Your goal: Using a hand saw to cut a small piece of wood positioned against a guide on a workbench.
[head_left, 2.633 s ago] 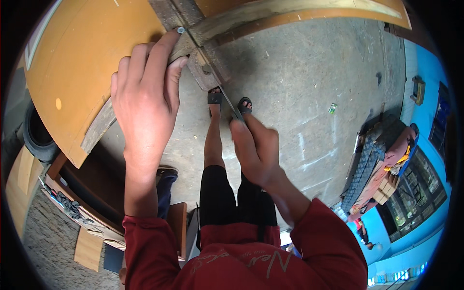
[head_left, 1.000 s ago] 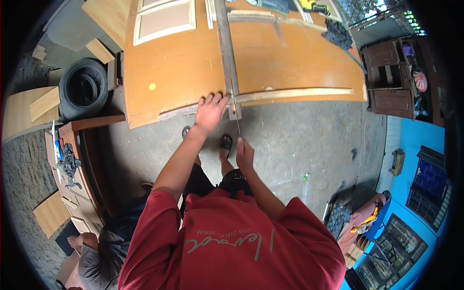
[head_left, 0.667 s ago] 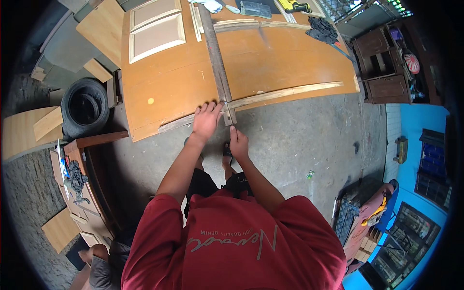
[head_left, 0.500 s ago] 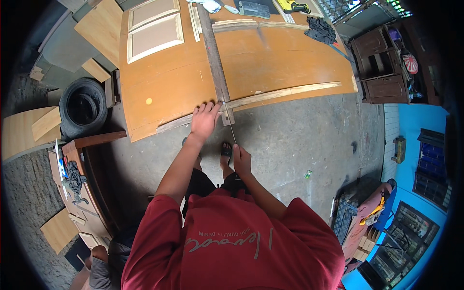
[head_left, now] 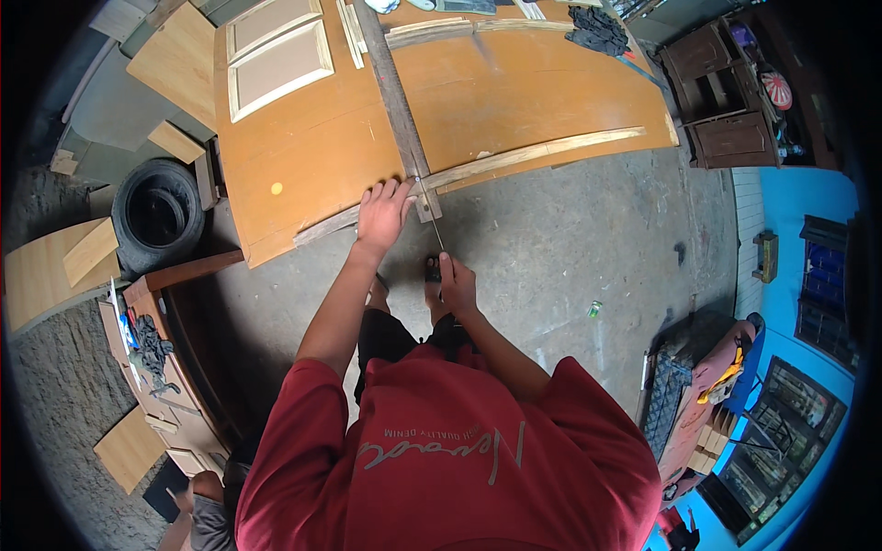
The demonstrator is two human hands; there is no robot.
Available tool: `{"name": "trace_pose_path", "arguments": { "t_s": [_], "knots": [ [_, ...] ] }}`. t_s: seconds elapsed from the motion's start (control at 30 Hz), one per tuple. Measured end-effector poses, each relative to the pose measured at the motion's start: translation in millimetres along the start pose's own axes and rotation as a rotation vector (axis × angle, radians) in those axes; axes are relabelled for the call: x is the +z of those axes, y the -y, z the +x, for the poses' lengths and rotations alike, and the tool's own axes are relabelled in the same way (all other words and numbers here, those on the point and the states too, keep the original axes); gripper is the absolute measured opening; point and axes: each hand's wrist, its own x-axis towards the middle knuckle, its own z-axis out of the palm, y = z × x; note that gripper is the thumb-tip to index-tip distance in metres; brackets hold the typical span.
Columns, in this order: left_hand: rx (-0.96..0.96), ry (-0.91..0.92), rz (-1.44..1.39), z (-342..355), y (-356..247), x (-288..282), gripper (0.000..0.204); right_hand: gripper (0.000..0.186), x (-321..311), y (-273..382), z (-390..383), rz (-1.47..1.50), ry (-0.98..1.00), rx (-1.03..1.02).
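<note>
While the left hand (head_left: 383,208) lies flat, pinning the grey plank (head_left: 397,103) at the edge of the orange surface (head_left: 303,156), the right hand (head_left: 456,284) grips a thin blade (head_left: 437,238) just below; steady downward pressure should keep it still.

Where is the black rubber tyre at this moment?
In the head view, the black rubber tyre lies on the person's left, on the ground beside the left edge of the large orange wooden board.

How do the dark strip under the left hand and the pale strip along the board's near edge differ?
The dark wooden strip runs away from the person across the orange board; the pale wooden strip lies crosswise along its near edge. The dark one looks wider and greyer. The left hand presses beside their crossing. Both are long, narrow and lie flat.
</note>
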Motion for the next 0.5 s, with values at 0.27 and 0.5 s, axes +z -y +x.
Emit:
{"name": "trace_pose_path", "arguments": {
  "t_s": [0.27,0.5],
  "knots": [
    [0.053,-0.005,-0.007,3.6,2.6,1.8,0.04,0.048,17.9,33.3,47.0,-0.101,-0.069,-0.111],
    [0.062,-0.036,-0.004,3.5,5.7,1.9,0.039,0.048,2.6,6.3,-3.6,-0.056,-0.01,0.006]
  ]
}}
